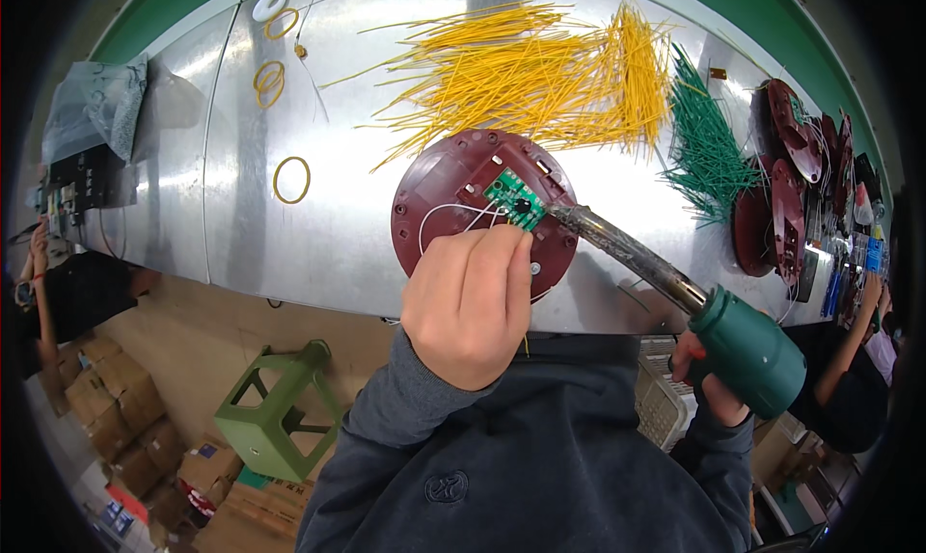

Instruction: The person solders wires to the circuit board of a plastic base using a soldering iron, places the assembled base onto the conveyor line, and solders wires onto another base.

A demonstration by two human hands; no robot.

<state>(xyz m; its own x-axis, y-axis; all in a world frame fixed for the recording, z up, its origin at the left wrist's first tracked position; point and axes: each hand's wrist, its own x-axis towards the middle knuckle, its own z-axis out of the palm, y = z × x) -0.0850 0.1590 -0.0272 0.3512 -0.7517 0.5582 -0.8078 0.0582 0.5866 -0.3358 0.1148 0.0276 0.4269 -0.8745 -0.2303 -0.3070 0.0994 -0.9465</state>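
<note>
Green-handled metal soldering iron (632, 256) at the green circuit board (514, 201)!
Left hand (471, 297) pinching thin yellow wire (527, 345), right hand (721, 399) gripping the iron.

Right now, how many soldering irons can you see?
1. The green-handled soldering iron is in the right hand, its tip at the green circuit board. Others may be hidden in the clutter toward the right edge.

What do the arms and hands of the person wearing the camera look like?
The dark grey fabric left sleeve and matching right sleeve are long, ending near the wrists. The bare left hand wears no glove, and no ring shows. The partly hidden bare right hand shows no glove either.
</note>
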